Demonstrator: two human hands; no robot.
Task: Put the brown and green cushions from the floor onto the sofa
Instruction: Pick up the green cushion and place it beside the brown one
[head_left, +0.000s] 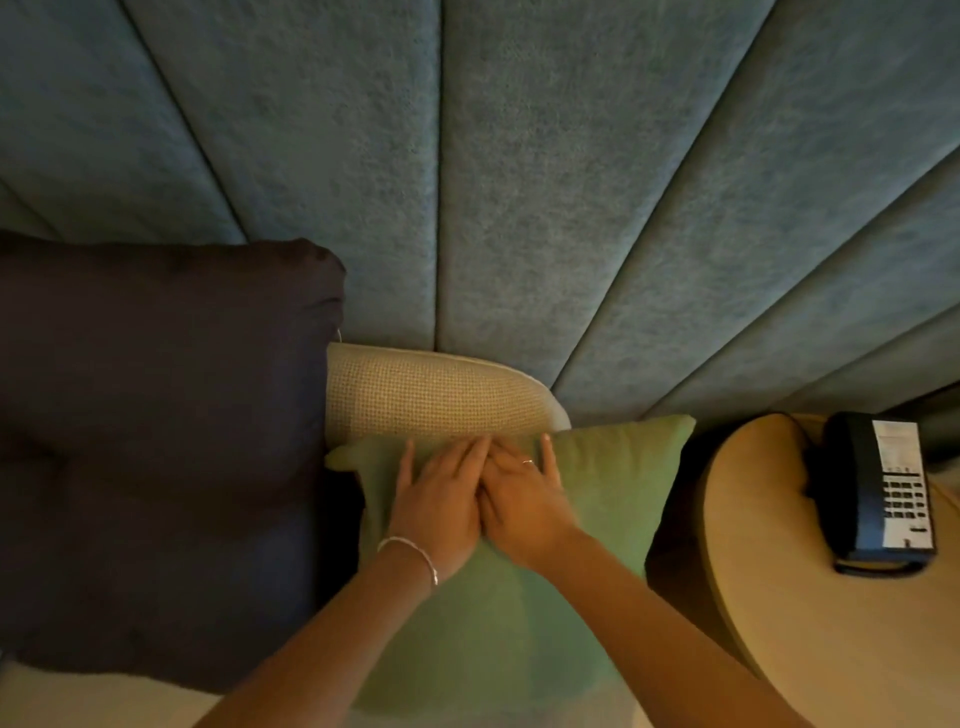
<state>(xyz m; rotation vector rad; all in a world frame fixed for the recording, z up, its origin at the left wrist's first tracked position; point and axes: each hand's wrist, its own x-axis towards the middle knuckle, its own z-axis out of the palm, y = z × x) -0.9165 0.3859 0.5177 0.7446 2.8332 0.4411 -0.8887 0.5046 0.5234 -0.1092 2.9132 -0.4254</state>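
The green cushion (597, 499) stands on the sofa, propped against the tan woven cushion (431, 395) that leans on the padded blue backrest (519, 182), so each supports the next. The left hand (441, 509) and right hand (524, 499) lie open and flat on its face, side by side, apparently pressing it into place beside the dark cushion (156, 441). A phone (883, 488) sits on the tabletop (831, 623) nearby.

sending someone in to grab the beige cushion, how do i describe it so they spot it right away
Find the blue padded wall panels and follow them down to where the cushions lean. The beige cushion stands against the panels, between the big dark cushion and the green cushion in front of it. It alone is pale with a coarse woven grid and light piping.
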